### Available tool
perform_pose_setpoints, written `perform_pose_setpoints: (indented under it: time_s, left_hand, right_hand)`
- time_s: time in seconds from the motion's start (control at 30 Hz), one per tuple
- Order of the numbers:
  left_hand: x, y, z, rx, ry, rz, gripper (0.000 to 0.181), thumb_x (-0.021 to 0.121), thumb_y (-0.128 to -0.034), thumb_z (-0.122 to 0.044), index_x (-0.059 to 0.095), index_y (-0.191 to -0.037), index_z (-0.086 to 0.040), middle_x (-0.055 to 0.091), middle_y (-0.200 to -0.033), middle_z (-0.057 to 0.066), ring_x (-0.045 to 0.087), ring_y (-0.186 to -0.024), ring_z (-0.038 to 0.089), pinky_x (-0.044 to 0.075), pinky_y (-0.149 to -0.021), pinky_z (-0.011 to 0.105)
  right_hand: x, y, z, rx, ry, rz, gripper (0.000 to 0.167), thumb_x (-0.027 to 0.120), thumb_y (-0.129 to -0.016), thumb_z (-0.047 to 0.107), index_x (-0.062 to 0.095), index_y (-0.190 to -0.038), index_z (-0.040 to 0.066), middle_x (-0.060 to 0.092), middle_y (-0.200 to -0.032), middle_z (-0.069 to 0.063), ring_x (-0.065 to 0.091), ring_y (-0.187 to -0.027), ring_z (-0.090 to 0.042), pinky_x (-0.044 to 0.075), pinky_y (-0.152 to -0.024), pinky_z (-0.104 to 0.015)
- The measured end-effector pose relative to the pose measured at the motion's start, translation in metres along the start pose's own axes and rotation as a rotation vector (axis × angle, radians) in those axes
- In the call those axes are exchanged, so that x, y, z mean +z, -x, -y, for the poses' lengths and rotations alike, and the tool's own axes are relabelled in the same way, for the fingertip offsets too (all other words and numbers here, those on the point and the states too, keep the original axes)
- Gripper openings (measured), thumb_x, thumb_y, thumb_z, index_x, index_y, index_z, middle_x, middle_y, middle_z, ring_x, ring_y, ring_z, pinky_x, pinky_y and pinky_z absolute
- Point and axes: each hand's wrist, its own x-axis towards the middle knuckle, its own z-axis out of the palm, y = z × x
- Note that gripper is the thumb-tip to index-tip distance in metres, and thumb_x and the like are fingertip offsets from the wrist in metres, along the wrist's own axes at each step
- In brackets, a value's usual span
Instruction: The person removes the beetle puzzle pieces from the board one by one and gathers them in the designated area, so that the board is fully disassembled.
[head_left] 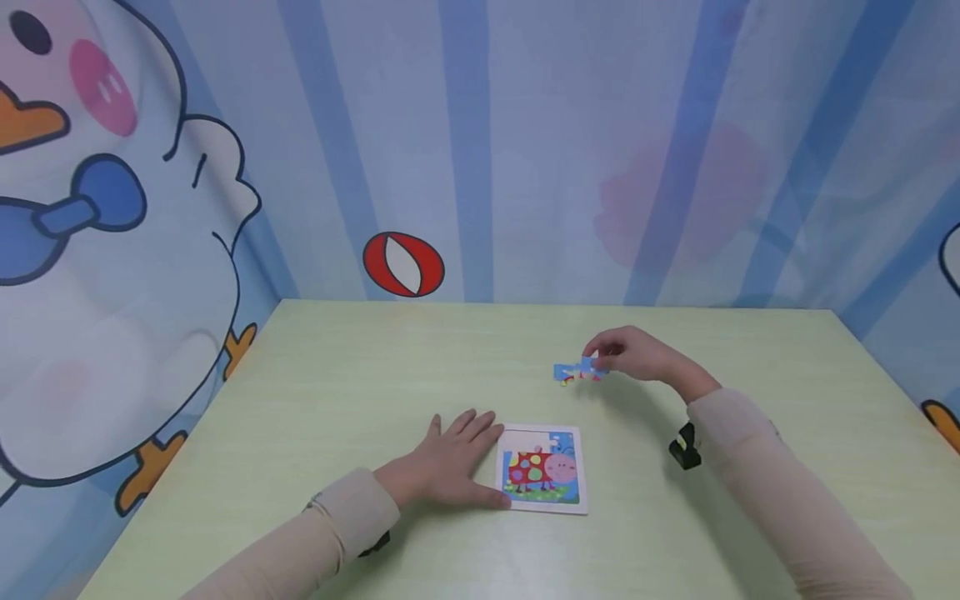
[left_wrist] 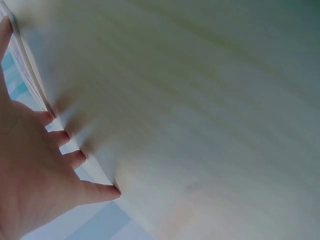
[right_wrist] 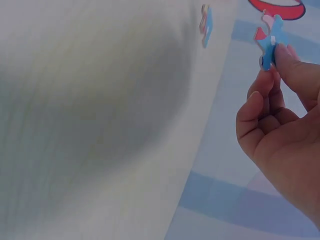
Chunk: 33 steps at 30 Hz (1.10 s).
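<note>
A square jigsaw puzzle [head_left: 531, 471] in a white frame lies on the table, showing a pink-faced, red spotted figure; its upper left part is bare white. My left hand [head_left: 453, 462] is spread flat on the table, thumb and fingertips at the frame's left edge. Beyond the puzzle, my right hand [head_left: 636, 353] pinches a blue jigsaw piece [right_wrist: 272, 40] with red and pink bits between thumb and fingers, raised off the table. Another blue jigsaw piece [right_wrist: 206, 26] lies on the table just left of it, seen partly behind the held one in the head view.
The pale green table [head_left: 420, 358] ends at a blue striped backdrop [head_left: 540, 150] with a printed red ball [head_left: 403, 264]. A large printed white bird [head_left: 112, 333] covers the left side. Black straps show under both sleeves.
</note>
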Motion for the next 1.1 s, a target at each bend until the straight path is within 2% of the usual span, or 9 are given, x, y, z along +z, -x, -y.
perform_pose_setpoints:
  time_s: [0.23, 0.47, 0.73, 0.87, 1.1]
  left_hand:
    - [0.000, 0.001, 0.000, 0.008, 0.000, 0.004, 0.101, 0.060, -0.0824, -0.072, 0.025, -0.159, -0.017, 0.017, -0.169, 0.005, 0.012, -0.156, 0.033, 0.010, -0.117, 0.071]
    - [0.000, 0.002, 0.000, 0.001, -0.003, 0.008, 0.101, 0.061, -0.0822, -0.072, 0.026, -0.159, -0.017, 0.017, -0.169, 0.004, 0.012, -0.156, 0.033, 0.011, -0.117, 0.071]
    - [0.000, 0.003, 0.000, 0.009, -0.004, 0.007, 0.102, 0.059, -0.0826, -0.074, 0.025, -0.159, -0.016, 0.016, -0.169, 0.005, 0.010, -0.156, 0.033, 0.010, -0.117, 0.071]
    - [-0.001, 0.003, 0.000, 0.008, -0.007, 0.003, 0.102, 0.058, -0.0826, -0.075, 0.024, -0.160, -0.017, 0.016, -0.169, 0.005, 0.011, -0.156, 0.033, 0.010, -0.117, 0.071]
    - [-0.003, 0.003, -0.001, 0.005, 0.002, 0.002, 0.102, 0.059, -0.0824, -0.073, 0.025, -0.159, -0.016, 0.017, -0.169, 0.005, 0.012, -0.156, 0.034, 0.009, -0.117, 0.071]
  right_hand:
    - [-0.002, -0.006, -0.015, 0.057, 0.002, -0.014, 0.024, 0.057, -0.099, 0.006, 0.067, -0.119, -0.002, 0.070, -0.103, -0.016, 0.064, -0.089, -0.023, 0.050, -0.078, -0.035]
    - [0.004, -0.014, -0.024, 0.088, 0.012, -0.025, 0.023, 0.058, -0.097, 0.005, 0.069, -0.115, -0.003, 0.069, -0.100, -0.016, 0.058, -0.088, -0.023, 0.047, -0.074, -0.031]
    - [0.009, -0.020, -0.033, 0.162, 0.056, -0.041, 0.023, 0.056, -0.098, 0.007, 0.070, -0.115, 0.001, 0.066, -0.110, -0.017, 0.053, -0.092, -0.026, 0.045, -0.077, -0.033]
    - [0.009, -0.021, -0.033, 0.156, 0.045, -0.034, 0.023, 0.055, -0.099, 0.006, 0.069, -0.116, -0.001, 0.065, -0.114, -0.021, 0.053, -0.093, -0.027, 0.045, -0.079, -0.035]
    - [0.011, -0.023, -0.033, 0.141, 0.064, -0.021, 0.025, 0.055, -0.099, 0.006, 0.068, -0.118, -0.003, 0.063, -0.124, -0.027, 0.058, -0.107, -0.035, 0.049, -0.089, -0.045]
